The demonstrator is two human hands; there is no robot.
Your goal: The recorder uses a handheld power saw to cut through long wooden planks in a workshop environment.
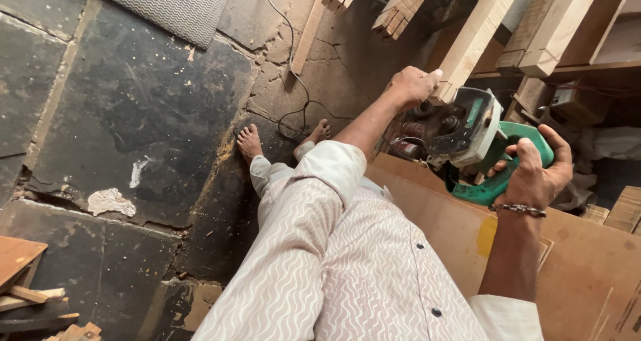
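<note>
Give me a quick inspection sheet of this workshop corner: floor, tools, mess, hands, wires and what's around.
Surface: dark stone floor, cracked, with pale patches; brown board lies under the saw.
Job's things: green power saw with a grey guard; light wooden beam leaning beside it.
Clutter: wood offcuts at lower left; more timber lengths stacked at the top.
Hands: right hand wrapped around the saw's green handle, a chain bracelet on its wrist; left hand closed on the beam's lower end.
Cables: thin black cord snakes across the floor and loops near the bare feet.
Surroundings: grey ribbed mat at top; wooden shelf at right.
</note>
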